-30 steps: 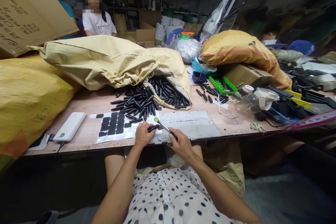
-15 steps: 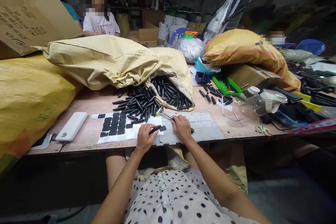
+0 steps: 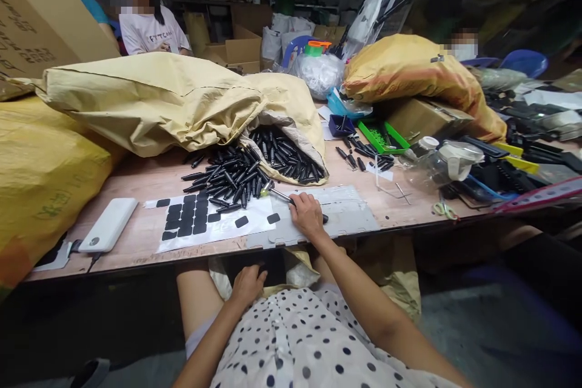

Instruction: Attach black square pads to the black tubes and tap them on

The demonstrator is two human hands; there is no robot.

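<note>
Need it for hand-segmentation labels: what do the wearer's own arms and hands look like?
Left hand and right hand: no gloves. Forearms bare, no watch or bracelet visible; rings too small to tell. Pale top with dark polka dots.

On the table (image 3: 145,173), a heap of parts (image 3: 227,176) lies in and before the mouth of a sack (image 3: 163,97). Nearer is a sheet (image 3: 218,232) with pads (image 3: 186,218) on it, a power bank (image 3: 109,224) to its left and a board (image 3: 350,212) to its right, a tool (image 3: 280,196) over the board. Farther right are scissors (image 3: 444,211), with a tray (image 3: 394,150) behind and to their left
</note>
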